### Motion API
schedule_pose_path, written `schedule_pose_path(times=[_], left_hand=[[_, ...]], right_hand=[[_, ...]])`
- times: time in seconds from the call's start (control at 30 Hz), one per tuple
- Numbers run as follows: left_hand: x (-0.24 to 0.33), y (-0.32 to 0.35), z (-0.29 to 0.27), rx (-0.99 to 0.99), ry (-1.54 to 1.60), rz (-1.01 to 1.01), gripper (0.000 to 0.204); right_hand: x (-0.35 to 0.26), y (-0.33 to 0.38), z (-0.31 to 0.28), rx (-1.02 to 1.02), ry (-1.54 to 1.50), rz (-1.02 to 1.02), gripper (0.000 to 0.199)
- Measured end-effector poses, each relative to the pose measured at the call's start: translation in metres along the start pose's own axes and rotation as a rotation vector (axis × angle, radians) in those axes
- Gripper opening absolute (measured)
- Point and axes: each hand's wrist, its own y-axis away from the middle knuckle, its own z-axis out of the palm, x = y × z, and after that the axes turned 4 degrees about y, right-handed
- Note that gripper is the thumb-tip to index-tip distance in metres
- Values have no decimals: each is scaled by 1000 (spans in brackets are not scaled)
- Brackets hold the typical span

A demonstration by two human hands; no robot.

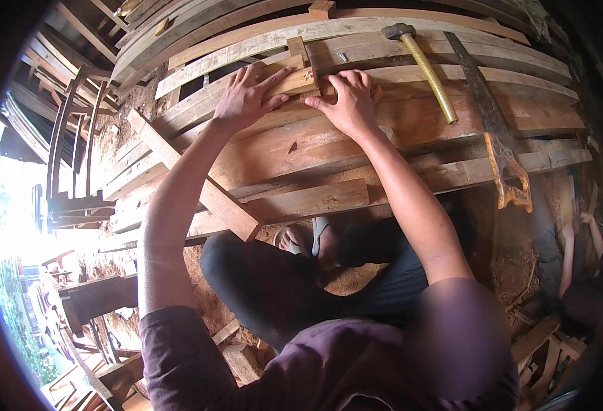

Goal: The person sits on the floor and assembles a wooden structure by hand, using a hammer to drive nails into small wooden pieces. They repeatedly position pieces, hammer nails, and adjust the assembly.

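My left hand (247,96) lies over a short light wood block (296,83), its thumb along the near side and its fingers across the top. The block has a rough, splintered notch near its right end. Just to the right, my right hand (349,103) rests on the planks, thumb and fingers apart, thumb pointing to the block's end. Its far fingertips are partly hidden. Behind the block, a small upright wood piece (297,48) touches it. A small metal piece (342,57) lies beyond my right hand.
A hammer (430,79) with a yellow handle and a handsaw (480,92) with an orange handle lie right of my hands. Long planks (281,154) form the work surface. One loose board (195,175) crosses them at left. Wooden frames (75,144) stand far left; another person (589,294) is at right.
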Motion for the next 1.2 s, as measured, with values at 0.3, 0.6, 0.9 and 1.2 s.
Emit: schedule_pose_path(times=[0.3,0.6,0.9,1.2], left_hand=[[-4,-1,-6,-52,51,-16,67],[-10,17,-16,-76,63,-20,71],[5,21,-35,-108,155,-19,85],[18,22,-31,-145,129,39,81]], right_hand=[[-1,4,-9,44,-2,-38,82],[-1,2,-16,-62,-64,-24,75],[0,2,-10,25,-78,-56,62],[4,3,-11,99,-117,-109,49]])
